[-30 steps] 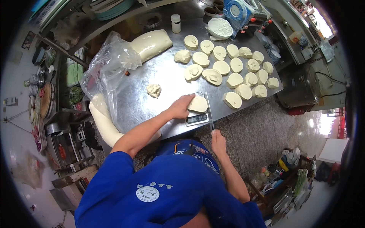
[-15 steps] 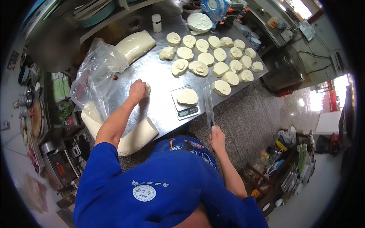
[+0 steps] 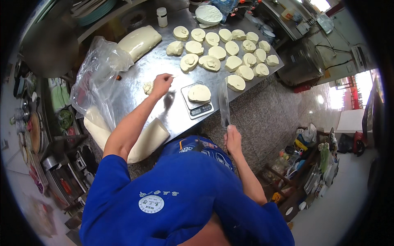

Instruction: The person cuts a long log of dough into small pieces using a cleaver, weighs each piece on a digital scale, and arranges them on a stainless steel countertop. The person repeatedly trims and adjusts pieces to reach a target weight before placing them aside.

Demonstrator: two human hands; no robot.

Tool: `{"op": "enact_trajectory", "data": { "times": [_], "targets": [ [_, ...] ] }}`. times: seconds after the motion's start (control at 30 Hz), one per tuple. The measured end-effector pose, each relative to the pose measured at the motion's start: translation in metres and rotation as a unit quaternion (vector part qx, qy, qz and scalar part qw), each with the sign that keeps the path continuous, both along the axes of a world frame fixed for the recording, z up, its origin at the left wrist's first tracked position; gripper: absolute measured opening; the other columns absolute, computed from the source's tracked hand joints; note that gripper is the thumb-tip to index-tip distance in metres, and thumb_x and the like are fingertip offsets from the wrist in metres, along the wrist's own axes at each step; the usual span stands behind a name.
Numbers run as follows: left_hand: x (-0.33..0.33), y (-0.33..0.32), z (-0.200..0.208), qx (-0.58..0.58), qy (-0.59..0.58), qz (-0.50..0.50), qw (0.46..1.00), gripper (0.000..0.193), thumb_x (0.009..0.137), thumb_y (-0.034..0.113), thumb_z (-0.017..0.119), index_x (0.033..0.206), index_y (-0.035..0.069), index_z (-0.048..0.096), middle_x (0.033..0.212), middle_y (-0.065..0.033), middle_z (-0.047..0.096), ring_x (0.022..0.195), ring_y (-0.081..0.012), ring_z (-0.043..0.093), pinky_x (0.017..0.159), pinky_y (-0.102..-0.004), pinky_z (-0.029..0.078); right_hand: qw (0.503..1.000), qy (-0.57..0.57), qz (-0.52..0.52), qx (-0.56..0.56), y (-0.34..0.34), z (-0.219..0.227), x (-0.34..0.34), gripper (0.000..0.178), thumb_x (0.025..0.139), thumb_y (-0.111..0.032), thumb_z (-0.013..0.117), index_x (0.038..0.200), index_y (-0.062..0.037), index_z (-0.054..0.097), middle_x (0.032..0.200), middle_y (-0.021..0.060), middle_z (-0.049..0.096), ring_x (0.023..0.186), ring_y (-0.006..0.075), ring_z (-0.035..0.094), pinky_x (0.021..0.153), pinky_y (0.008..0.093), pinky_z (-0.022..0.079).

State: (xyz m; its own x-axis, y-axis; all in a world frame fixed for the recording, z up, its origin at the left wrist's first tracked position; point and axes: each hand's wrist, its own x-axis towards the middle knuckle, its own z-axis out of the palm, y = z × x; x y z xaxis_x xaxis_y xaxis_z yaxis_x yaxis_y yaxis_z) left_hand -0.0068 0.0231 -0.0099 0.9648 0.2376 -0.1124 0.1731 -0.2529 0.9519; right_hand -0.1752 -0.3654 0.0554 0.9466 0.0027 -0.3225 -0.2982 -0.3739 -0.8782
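Pinches a small pale bit [image 3: 172, 76] in the left hand [image 3: 163, 85], with fingertips drawn together, in the air left of the scale [image 3: 201, 110] and slightly beyond it. Grasps in the right hand [image 3: 232, 140] the handle of a long, broad-bladed knife [image 3: 223, 102], to the right of the scale and nearer the body, with blade pointing away and apart from the scale. Has one thick, rounded slab of dough [image 3: 199, 93] lying flat on the scale, touched by neither hand. Has a small ragged lump of dough [image 3: 148, 87] on the metal desk [image 3: 135, 90], left of the scale and on the far side of the left hand. Has cut slabs [image 3: 217, 52] spread in loose rows beyond and to the right of the scale. Has a dough roll [image 3: 141, 40] well beyond and left of the scale, partly under a clear plastic bag [image 3: 96, 71]. Has a thick dough length [image 3: 150, 140] left of the scale and nearer the body, at the desk's near edge, and a second pale length [image 3: 95, 124] farther left; cannot tell, past the left forearm, whether joined. Has a white-capped bottle [image 3: 162, 16] and a bowl of white powder [image 3: 208, 15] far beyond the scale.
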Motion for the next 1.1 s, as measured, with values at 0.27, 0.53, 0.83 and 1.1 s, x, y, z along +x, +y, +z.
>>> {"op": "enact_trajectory", "data": {
  "times": [0.27, 0.53, 0.83, 1.1],
  "targets": [
    [-0.014, -0.088, 0.009, 0.124, -0.074, -0.099, 0.985, 0.030, 0.090, 0.025, 0.065, 0.105, 0.003, 0.078, 0.096, -0.0200, 0.075, 0.089, -0.0343, 0.073, 0.084, -0.0412, 0.057, 0.999, 0.030, -0.006, 0.035, 0.012, 0.015, 0.011, 0.036, 0.113, -0.038, 0.041, 0.096, -0.0087, 0.051, 0.064, -0.0003, 0.050, 0.048, 0.0087, 0.049, 0.041, 0.0265, 0.043],
    [-0.020, -0.061, 0.006, 0.062, -0.080, 0.006, 0.995, 0.023, 0.087, 0.014, 0.069, 0.106, 0.003, 0.077, 0.097, -0.0182, 0.075, 0.086, -0.0323, 0.073, 0.081, -0.0393, 0.058, 0.995, 0.044, -0.029, 0.079, 0.004, 0.014, 0.009, 0.033, 0.112, -0.038, 0.043, 0.106, -0.0077, 0.056, 0.066, -0.0004, 0.051, 0.048, 0.0085, 0.049, 0.041, 0.0270, 0.041],
    [-0.062, 0.101, -0.041, 0.519, -0.117, 0.063, 0.844, 0.018, 0.085, 0.008, 0.066, 0.100, 0.006, 0.075, 0.094, -0.0165, 0.065, 0.090, -0.0374, 0.062, 0.078, -0.0489, 0.051, 0.998, 0.039, -0.025, 0.042, -0.001, 0.008, 0.008, 0.034, 0.113, -0.037, 0.042, 0.097, -0.0090, 0.052, 0.066, -0.0008, 0.050, 0.049, 0.0081, 0.049, 0.041, 0.0254, 0.043],
    [-0.041, 0.029, -0.015, 0.512, -0.072, 0.130, 0.846, 0.057, 0.082, 0.020, 0.072, 0.131, -0.009, 0.061, 0.141, -0.0312, 0.051, 0.130, -0.0462, 0.047, 0.112, -0.0529, 0.039, 0.999, 0.009, -0.034, -0.012, -0.008, -0.010, 0.008, 0.028, 0.112, -0.033, 0.044, 0.095, -0.0122, 0.054, 0.065, -0.0020, 0.051, 0.049, 0.0071, 0.047, 0.041, 0.0263, 0.040]
  ]
}}
